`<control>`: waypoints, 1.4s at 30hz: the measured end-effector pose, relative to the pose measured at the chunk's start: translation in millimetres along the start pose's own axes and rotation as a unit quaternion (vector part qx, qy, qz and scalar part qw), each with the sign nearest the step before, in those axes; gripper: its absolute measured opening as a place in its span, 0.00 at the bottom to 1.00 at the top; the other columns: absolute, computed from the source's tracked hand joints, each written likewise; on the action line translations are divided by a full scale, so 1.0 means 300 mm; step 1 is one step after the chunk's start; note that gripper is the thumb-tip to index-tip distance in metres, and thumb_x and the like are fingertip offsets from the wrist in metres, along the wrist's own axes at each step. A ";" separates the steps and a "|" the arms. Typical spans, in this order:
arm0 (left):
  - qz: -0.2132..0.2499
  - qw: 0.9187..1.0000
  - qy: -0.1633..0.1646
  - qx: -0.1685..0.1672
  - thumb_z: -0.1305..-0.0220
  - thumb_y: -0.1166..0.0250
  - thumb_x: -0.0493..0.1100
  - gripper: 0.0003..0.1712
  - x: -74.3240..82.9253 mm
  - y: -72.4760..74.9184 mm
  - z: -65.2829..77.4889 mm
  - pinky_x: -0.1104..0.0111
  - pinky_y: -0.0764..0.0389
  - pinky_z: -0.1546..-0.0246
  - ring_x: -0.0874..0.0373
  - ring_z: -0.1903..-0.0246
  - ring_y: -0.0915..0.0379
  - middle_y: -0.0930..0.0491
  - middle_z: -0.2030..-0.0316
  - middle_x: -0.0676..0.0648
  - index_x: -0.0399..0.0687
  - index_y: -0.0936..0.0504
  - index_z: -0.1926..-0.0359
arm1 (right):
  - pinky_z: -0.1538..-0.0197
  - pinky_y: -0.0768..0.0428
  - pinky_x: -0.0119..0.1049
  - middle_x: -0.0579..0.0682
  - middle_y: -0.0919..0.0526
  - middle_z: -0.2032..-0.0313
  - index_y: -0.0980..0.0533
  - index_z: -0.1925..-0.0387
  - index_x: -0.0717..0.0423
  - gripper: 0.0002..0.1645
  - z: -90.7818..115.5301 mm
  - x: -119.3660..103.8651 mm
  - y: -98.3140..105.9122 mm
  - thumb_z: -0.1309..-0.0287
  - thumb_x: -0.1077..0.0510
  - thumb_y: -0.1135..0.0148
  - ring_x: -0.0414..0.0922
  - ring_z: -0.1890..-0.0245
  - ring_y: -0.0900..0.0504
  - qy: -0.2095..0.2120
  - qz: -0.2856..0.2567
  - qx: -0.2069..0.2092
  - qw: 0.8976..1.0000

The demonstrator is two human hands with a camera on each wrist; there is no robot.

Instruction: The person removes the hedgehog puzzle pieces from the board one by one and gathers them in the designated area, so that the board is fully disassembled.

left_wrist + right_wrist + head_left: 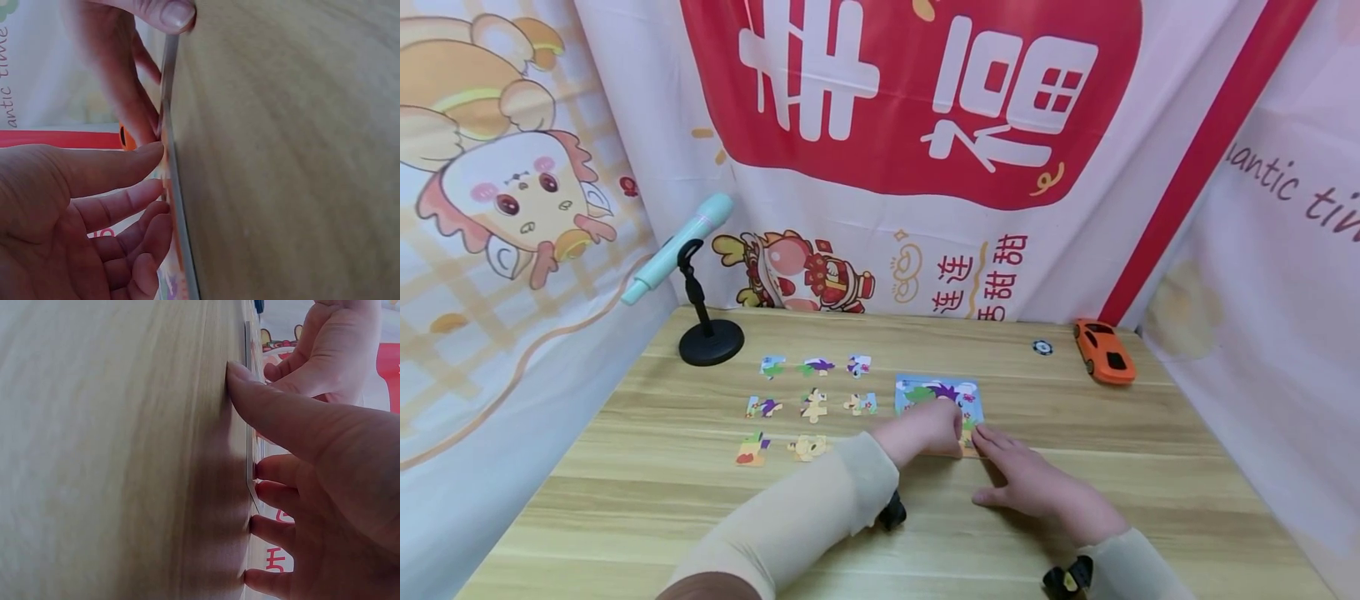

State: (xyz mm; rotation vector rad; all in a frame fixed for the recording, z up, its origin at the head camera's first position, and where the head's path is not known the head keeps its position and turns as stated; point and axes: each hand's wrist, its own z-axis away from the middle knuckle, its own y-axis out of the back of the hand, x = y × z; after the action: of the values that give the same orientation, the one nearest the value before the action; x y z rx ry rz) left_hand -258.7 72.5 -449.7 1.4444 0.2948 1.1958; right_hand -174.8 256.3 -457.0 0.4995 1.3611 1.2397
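A small jigsaw board (pixel 972 400) with a cartoon picture lies on the wooden table, right of centre. My left hand (pixel 928 427) is over its lower part, fingers curled. In the left wrist view, thumb and forefinger meet the board's surface around a puzzle piece (pixel 165 167), mostly hidden. At the board's right edge, the fingertips of my right hand (pixel 1030 477) rest with fingers fairly straight and thumb spread on the table. The right wrist view shows those fingertips (pixel 265 528) touching the board and tabletop. Loose puzzle pieces (pixel 814 406) lie in rows left of the board.
A turquoise microphone (pixel 679 247) leans on a black stand (pixel 711 342) at the back left. An orange toy car (pixel 1105 352) sits at the back right, with a small round token (pixel 1042 347) beside it. Printed curtains (pixel 910 192) enclose the table.
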 end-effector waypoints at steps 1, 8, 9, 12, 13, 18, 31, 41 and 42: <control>-0.001 1.000 0.000 0.002 0.50 0.24 0.43 0.12 0.001 -0.002 0.000 0.68 0.26 0.72 0.60 0.74 0.28 0.23 0.75 0.55 0.53 0.22 0.73 | 0.31 0.46 0.57 0.53 0.47 0.25 0.43 0.25 0.53 0.55 0.001 0.001 -0.001 0.46 0.35 0.32 0.56 0.27 0.49 0.002 0.002 0.002 1.000; 0.024 1.000 0.015 -0.005 0.47 0.25 0.42 0.12 0.010 -0.006 -0.001 0.68 0.26 0.72 0.60 0.73 0.28 0.23 0.74 0.54 0.52 0.22 0.73 | 0.31 0.47 0.58 0.54 0.46 0.25 0.46 0.24 0.56 0.57 0.001 0.006 -0.007 0.46 0.37 0.31 0.57 0.27 0.48 0.010 -0.006 0.008 1.000; 0.026 0.999 0.017 -0.005 0.47 0.25 0.42 0.12 0.010 -0.007 -0.002 0.68 0.26 0.72 0.60 0.73 0.28 0.23 0.74 0.53 0.51 0.23 0.73 | 0.30 0.47 0.57 0.54 0.46 0.25 0.47 0.24 0.56 0.58 0.001 0.007 -0.008 0.46 0.37 0.30 0.56 0.27 0.48 0.007 -0.006 0.010 1.000; 0.031 0.999 0.019 -0.003 0.46 0.25 0.43 0.12 0.007 -0.009 -0.005 0.68 0.27 0.72 0.60 0.74 0.28 0.23 0.74 0.53 0.51 0.23 0.73 | 0.30 0.47 0.56 0.53 0.46 0.25 0.49 0.23 0.55 0.59 -0.001 0.009 -0.012 0.46 0.37 0.30 0.55 0.27 0.48 0.004 -0.003 0.014 1.000; 0.034 0.999 0.019 -0.002 0.45 0.25 0.43 0.12 0.004 -0.010 -0.006 0.68 0.27 0.72 0.60 0.74 0.28 0.23 0.74 0.53 0.51 0.23 0.73 | 0.30 0.47 0.56 0.54 0.46 0.25 0.49 0.23 0.56 0.60 -0.001 0.010 -0.013 0.46 0.37 0.30 0.55 0.27 0.48 0.004 -0.001 0.016 1.000; 0.050 0.999 0.017 0.013 0.47 0.25 0.42 0.12 -0.029 -0.003 -0.002 0.68 0.27 0.72 0.60 0.74 0.28 0.23 0.74 0.54 0.52 0.23 0.72 | 0.31 0.46 0.57 0.55 0.46 0.25 0.50 0.23 0.56 0.60 0.003 0.009 -0.011 0.47 0.37 0.30 0.57 0.27 0.47 0.014 -0.002 0.018 1.000; 0.108 0.993 0.033 0.039 0.46 0.27 0.36 0.11 -0.218 0.172 0.161 0.63 0.24 0.69 0.55 0.70 0.28 0.24 0.70 0.49 0.47 0.23 0.68 | 0.32 0.46 0.60 0.52 0.49 0.24 0.41 0.26 0.49 0.52 0.000 -0.004 -0.010 0.46 0.37 0.31 0.58 0.27 0.50 -0.008 0.003 -0.001 1.000; 0.065 0.996 0.059 0.025 0.46 0.27 0.35 0.10 -0.294 0.222 0.299 0.63 0.26 0.70 0.54 0.72 0.29 0.25 0.71 0.49 0.45 0.22 0.70 | 0.32 0.46 0.61 0.51 0.50 0.24 0.42 0.25 0.47 0.52 -0.005 0.002 -0.015 0.46 0.36 0.31 0.58 0.26 0.50 -0.008 0.002 -0.005 1.000; 0.059 0.996 0.058 0.020 0.46 0.26 0.35 0.10 -0.298 0.217 0.307 0.63 0.27 0.70 0.55 0.72 0.29 0.25 0.72 0.50 0.45 0.22 0.71 | 0.32 0.46 0.61 0.51 0.50 0.24 0.42 0.25 0.47 0.52 -0.005 0.002 -0.015 0.46 0.36 0.31 0.58 0.26 0.50 -0.008 0.002 -0.005 1.000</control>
State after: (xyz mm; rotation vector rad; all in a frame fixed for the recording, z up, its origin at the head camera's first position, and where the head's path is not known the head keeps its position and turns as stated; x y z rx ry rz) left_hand -255.0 -68.0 -419.1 1.4464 0.3179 1.3797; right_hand -174.6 254.7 -461.7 0.5050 1.3406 1.2433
